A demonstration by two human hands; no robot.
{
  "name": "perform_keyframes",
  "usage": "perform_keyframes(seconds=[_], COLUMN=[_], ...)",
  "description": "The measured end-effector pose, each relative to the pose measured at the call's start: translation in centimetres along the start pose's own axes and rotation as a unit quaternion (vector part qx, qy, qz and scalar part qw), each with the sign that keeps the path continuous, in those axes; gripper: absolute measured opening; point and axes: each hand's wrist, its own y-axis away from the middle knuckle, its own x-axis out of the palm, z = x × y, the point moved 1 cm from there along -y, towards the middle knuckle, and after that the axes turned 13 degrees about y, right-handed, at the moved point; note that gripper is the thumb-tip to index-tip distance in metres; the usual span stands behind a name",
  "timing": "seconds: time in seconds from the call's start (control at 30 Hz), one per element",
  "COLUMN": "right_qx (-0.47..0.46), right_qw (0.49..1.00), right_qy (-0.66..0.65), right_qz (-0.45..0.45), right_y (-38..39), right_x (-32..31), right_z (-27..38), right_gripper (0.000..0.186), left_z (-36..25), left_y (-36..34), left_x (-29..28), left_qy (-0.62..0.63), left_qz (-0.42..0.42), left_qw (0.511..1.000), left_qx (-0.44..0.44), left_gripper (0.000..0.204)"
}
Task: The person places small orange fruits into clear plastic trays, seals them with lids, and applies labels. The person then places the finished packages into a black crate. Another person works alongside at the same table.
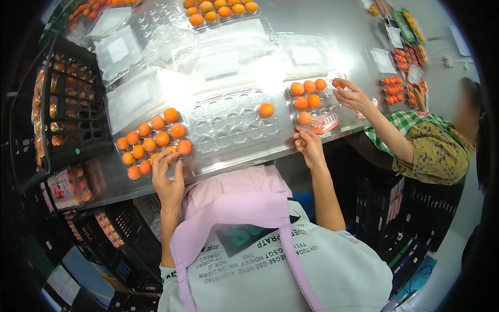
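My left hand (168,182) is at the near edge of a clear tray filled with round orange fruits (162,138). Its fingertips rest at the fruits on the near right corner, thumb apart from the fingers. My right hand (311,148) is by the near edge of another clear tray, just below an orange fruit (303,118); its fingers are loosely bent and apart, with nothing visible in them. Between the hands lies a clear tray with round hollows (223,122), holding one orange fruit (266,110) at its right side.
A co-worker's hand (354,97) holds a fruit over the right tray, which has a printed label (326,122). Clear lidded packs (218,62) and more fruit (221,10) lie farther back. A black crate (73,104) stands at left; red-fruit packs (394,89) lie at right.
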Motion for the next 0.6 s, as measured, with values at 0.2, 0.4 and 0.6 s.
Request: perform_keyframes(seconds=[0.2,0.4,0.6], right_qx=[-0.03,-0.126,-0.366], right_qw=[0.998,0.954,0.699], right_qy=[0.041,0.27,0.606], right_qz=[0.031,0.041,-0.097], right_y=[-2.6,-4.5,-3.1], right_x=[-1.0,-3.8,-7.6], right_z=[2.1,4.2,5.7], right_gripper=[0.03,0.027,0.04], left_z=[-2.6,-3.5,-3.4], left_y=[-0.3,0.4,1.3], left_x=[3.4,5.6,7.6], left_qy=[-0.011,-0.038,-0.005], left_qz=[0.017,0.027,0.005], left_qw=[1.0,0.999,0.999], left_qx=[0.008,-0.015,-0.035], left_gripper=[0.02,0.02,0.018])
